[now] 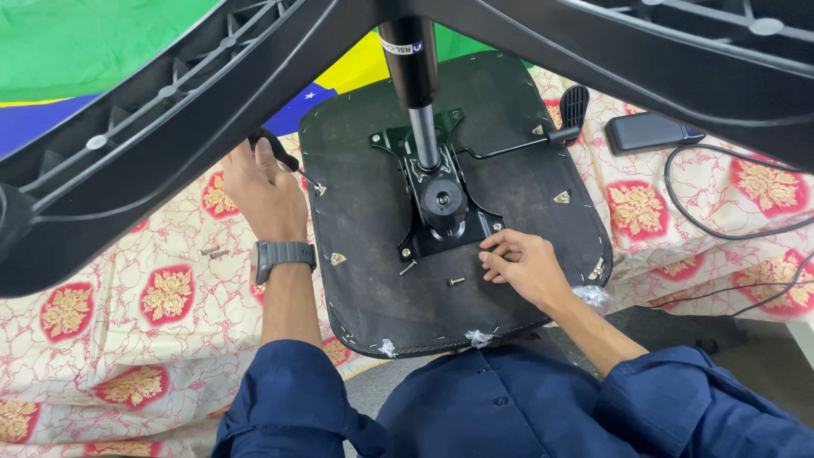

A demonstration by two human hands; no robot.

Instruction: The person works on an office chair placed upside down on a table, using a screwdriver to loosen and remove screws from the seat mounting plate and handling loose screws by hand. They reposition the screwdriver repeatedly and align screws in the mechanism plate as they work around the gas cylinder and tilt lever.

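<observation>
At the far left, a black star-shaped chair base [153, 144] with ribbed arms fills the top of the view above a floral cloth [127, 339], on which two small loose screws [214, 251] lie. The left hand [263, 191], a grey watch [284, 254] on its wrist, is clenched around the black handle of a screwdriver [284, 157], its tip angled toward a small triangular bracket [320, 190] at the left edge of the upturned black seat pan [509, 127]. To drive well here, it seems best to keep the tool in line with the fastener and press steadily, since the tip sits close to the pan's edge and could slip off onto the cloth. In the middle, the black mounting plate [441, 203] carries the gas cylinder [415, 93], which rises toward the base; two loose screws [432, 274] lie on the pan just below the plate. The right hand [521, 263] rests on the pan beside the plate's lower right corner, fingers curled and touching the surface; whether they pinch a screw I cannot tell. A lever [543, 127] reaches out to the right. Open room is tight above, under the base arms, freer toward the near rim. At the far right lie a dark rectangular device [649, 131] and a black cable [729, 229].
</observation>
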